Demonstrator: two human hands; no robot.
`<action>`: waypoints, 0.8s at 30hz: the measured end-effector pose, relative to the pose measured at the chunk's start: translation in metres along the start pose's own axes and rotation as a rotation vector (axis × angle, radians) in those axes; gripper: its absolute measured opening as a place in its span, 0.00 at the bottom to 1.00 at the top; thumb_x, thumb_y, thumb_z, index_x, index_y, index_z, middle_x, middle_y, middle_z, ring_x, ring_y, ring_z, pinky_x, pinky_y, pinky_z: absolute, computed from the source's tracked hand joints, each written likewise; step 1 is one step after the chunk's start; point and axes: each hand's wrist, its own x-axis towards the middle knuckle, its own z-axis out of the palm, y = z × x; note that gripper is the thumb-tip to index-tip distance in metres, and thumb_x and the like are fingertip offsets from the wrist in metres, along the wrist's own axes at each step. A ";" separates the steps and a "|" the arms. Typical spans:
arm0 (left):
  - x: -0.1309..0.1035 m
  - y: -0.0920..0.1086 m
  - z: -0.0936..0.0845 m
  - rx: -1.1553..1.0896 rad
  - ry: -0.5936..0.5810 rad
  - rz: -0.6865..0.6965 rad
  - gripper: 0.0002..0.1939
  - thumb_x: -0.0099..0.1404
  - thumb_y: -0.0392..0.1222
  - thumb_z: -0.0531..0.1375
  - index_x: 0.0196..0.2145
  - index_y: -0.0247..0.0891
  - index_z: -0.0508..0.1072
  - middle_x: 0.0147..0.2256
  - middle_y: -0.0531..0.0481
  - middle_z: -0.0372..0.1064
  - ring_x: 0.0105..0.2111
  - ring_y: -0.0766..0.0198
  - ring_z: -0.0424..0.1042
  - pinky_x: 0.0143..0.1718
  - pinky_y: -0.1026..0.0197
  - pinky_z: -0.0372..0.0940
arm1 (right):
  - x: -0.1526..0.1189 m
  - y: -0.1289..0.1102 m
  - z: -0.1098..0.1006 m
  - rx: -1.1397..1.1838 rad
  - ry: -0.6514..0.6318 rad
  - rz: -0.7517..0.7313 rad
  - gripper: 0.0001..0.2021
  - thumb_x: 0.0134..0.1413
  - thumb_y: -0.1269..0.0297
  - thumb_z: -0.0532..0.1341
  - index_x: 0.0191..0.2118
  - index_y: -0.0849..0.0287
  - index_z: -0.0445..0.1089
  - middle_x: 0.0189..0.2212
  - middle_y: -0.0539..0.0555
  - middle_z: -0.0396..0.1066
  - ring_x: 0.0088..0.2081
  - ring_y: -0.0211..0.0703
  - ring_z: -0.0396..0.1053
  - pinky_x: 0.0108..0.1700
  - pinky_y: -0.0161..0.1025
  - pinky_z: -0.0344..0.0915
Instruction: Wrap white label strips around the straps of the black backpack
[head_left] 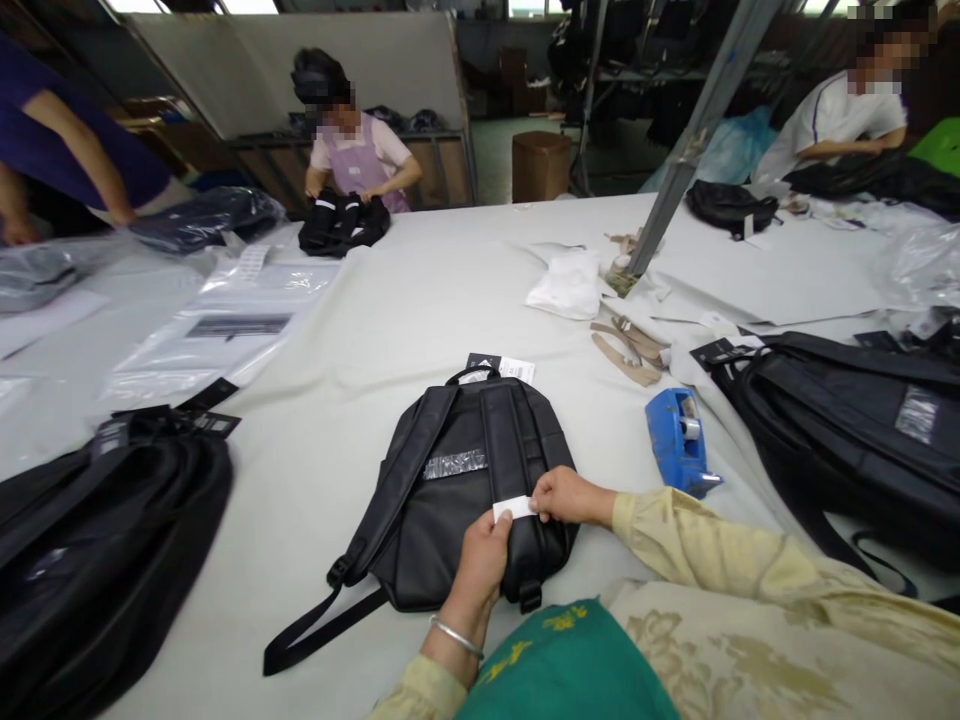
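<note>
Backpack (457, 500) front hidden, face down

Your left hand (481, 563) and right hand (568, 495) meet close together, fingers pinched, both forearms angled inward.

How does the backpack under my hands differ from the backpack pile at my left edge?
The backpack lies alone, flat, straps up, with both the left hand and the right hand pinching a white label over it. The backpack pile is heaped and bulkier, with no hand on it, and hang tags lie at its top. Both are black and rest on the white table.
</note>
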 end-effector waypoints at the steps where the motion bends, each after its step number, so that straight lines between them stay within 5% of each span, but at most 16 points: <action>1: -0.001 0.000 0.000 -0.054 -0.012 -0.024 0.23 0.58 0.52 0.61 0.43 0.31 0.78 0.37 0.42 0.79 0.38 0.55 0.74 0.43 0.57 0.65 | -0.001 0.002 0.000 0.098 -0.019 0.028 0.04 0.46 0.68 0.61 0.25 0.61 0.71 0.19 0.47 0.71 0.17 0.30 0.59 0.20 0.29 0.56; 10: -0.007 0.014 0.004 -0.308 -0.043 -0.155 0.28 0.51 0.53 0.68 0.44 0.29 0.78 0.34 0.40 0.79 0.36 0.54 0.76 0.42 0.56 0.68 | -0.006 -0.003 -0.003 0.172 0.039 0.064 0.02 0.43 0.74 0.61 0.26 0.61 0.68 0.17 0.46 0.69 0.15 0.29 0.58 0.17 0.28 0.54; 15: -0.012 0.017 0.004 -0.484 -0.110 -0.194 0.24 0.51 0.50 0.69 0.42 0.30 0.77 0.35 0.40 0.79 0.37 0.54 0.77 0.43 0.54 0.69 | -0.007 0.012 0.002 0.529 -0.145 0.046 0.11 0.45 0.61 0.66 0.24 0.62 0.66 0.17 0.46 0.66 0.16 0.28 0.56 0.18 0.28 0.53; 19: -0.012 0.015 0.007 -0.525 -0.140 -0.204 0.22 0.51 0.51 0.69 0.39 0.32 0.77 0.33 0.43 0.79 0.35 0.55 0.77 0.43 0.55 0.70 | -0.006 0.022 0.010 0.785 -0.215 -0.062 0.13 0.38 0.60 0.68 0.26 0.62 0.66 0.18 0.45 0.67 0.17 0.28 0.58 0.20 0.28 0.55; 24: -0.008 0.010 0.012 -0.492 -0.177 -0.219 0.23 0.52 0.54 0.68 0.38 0.31 0.77 0.34 0.41 0.78 0.33 0.57 0.76 0.43 0.55 0.69 | 0.002 0.014 0.012 0.574 -0.153 0.007 0.04 0.40 0.68 0.61 0.23 0.62 0.65 0.17 0.46 0.66 0.15 0.28 0.56 0.17 0.28 0.50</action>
